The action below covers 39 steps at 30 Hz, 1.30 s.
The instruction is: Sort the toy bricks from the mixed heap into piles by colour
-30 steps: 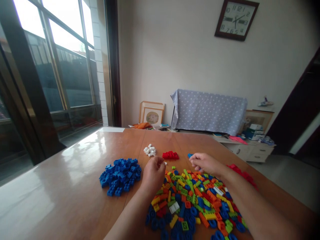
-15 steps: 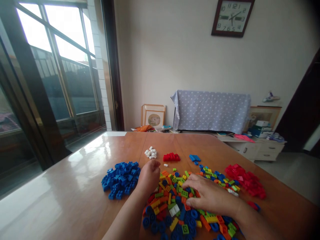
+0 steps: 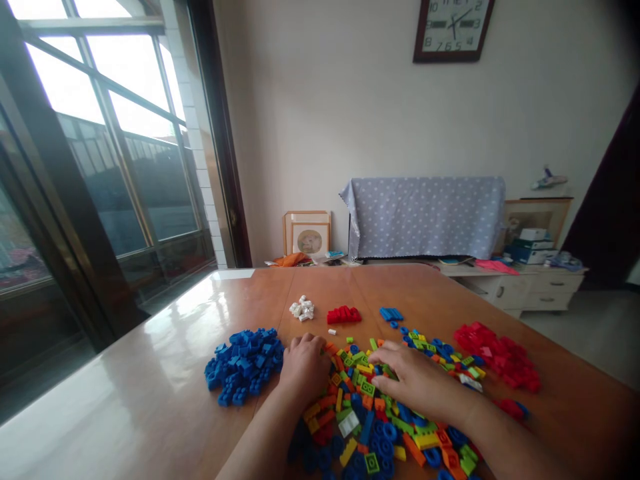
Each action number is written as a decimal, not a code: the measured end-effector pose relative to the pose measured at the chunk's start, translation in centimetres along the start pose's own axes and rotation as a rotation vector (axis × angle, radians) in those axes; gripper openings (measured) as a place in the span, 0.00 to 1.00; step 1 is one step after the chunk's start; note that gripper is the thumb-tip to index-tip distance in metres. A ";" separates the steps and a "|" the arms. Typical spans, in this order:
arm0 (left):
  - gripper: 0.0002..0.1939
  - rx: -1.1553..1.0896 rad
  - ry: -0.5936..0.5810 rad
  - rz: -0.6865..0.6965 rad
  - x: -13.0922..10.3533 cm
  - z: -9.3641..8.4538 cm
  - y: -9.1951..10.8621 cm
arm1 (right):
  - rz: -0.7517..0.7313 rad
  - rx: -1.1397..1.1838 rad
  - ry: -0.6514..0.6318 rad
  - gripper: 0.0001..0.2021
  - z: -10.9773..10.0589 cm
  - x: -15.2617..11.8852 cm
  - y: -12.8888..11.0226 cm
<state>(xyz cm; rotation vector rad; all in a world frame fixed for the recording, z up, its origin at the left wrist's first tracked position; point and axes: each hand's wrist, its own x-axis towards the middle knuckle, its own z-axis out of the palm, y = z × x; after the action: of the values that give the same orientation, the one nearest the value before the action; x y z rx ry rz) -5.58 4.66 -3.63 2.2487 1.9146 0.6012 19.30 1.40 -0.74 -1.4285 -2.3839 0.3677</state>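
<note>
A mixed pile of toy building bricks [image 3: 367, 421] in blue, orange, yellow, green, white and red lies before me on the wooden table [image 3: 165, 380]. My left hand [image 3: 306, 368] is at the pile's left edge, palm down, its fingers bent over the bricks and slightly apart; the fingertips are hidden. Over the pile's middle right, my right hand [image 3: 417, 383] has thumb and fingers spread, with the tips at the bricks. A green brick [image 3: 367, 388] lies close to the right thumb. Left of my left hand is a heap of blue bricks [image 3: 245, 365].
Beyond the pile lie small groups of white pieces [image 3: 302, 308], red bricks [image 3: 343, 315] and blue bricks [image 3: 391, 314]. A lone white piece [image 3: 332, 331] sits nearer. At the right is a heap of red bricks [image 3: 497, 355]. A cloth-covered object [image 3: 425, 217] stands behind the table.
My left hand has come back towards me and lower, from near the white pieces onto the mixed pile's edge. My right hand has shifted only slightly. The camera view has tilted a little.
</note>
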 end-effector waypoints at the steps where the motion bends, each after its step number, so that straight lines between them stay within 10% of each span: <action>1: 0.14 0.023 -0.017 0.000 -0.1 -0.1 0.2 | -0.006 0.005 0.004 0.13 0.0 -0.1 -0.1; 39: 0.10 -0.096 0.003 -0.004 0.6 0.6 1.4 | -0.029 0.057 0.093 0.14 -0.2 -0.2 0.1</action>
<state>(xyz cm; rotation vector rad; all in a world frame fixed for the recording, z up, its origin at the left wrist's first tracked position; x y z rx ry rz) -4.01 5.10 -3.53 2.1860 1.8496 0.6819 19.57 1.33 -0.64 -1.3545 -2.2992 0.3512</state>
